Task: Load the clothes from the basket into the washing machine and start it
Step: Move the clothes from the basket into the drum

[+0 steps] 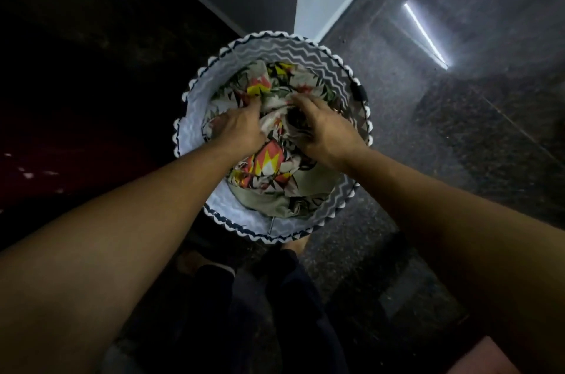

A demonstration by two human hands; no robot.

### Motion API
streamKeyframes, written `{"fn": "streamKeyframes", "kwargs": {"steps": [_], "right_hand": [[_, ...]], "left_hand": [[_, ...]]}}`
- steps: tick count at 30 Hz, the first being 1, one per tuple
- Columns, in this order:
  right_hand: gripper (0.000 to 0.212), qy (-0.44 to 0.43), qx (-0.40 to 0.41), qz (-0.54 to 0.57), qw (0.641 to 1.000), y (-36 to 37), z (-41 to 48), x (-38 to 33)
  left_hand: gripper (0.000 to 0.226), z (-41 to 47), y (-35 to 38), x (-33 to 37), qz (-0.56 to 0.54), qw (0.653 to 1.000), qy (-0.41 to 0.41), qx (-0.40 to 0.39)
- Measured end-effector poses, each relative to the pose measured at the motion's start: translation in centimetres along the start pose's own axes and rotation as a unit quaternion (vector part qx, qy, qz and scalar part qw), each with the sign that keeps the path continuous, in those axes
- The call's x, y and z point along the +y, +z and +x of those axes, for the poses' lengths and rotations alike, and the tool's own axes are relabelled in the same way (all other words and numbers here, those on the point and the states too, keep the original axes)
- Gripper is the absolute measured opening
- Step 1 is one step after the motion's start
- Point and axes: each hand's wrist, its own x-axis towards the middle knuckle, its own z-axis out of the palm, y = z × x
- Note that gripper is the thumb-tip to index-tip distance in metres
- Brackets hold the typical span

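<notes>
Upright basket [192, 129], mouth up, patterned cloth [266, 161] bunched inside, left hand [241, 127] and right hand [327, 132] gripping it

View: head-worn, wide-angle | Facing: almost straight down at the floor [397, 144] | Range: close, within arm's reach above the basket [192, 129], just above centre | Frame: left forearm [122, 236] from 8 o'clock, right forearm [443, 220] from 4 o'clock, legs [290, 297] at 6 o'clock

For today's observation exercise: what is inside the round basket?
The basket holds patterned cloth, which the left hand and right hand grip. Anything beneath the cloth, and the basket's bottom, is covered.
</notes>
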Motion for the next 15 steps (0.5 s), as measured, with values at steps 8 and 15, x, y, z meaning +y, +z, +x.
{"fn": "streamKeyframes", "kwargs": {"steps": [8,15], "right_hand": [[0.067,-0.003,-0.012,0.001,1.000,0.4,1.1,1.1],[0.021,0.160,0.090,0.503,0.844,-3.1,-0.2,-3.6]], "left_hand": [[0.019,-3.7,-2.2,3.4,-0.423,0.890,0.102,-0.139],[0.044,-5.1,-3.6,-0.6,-0.365,0.930,-0.038,0.002]]}}
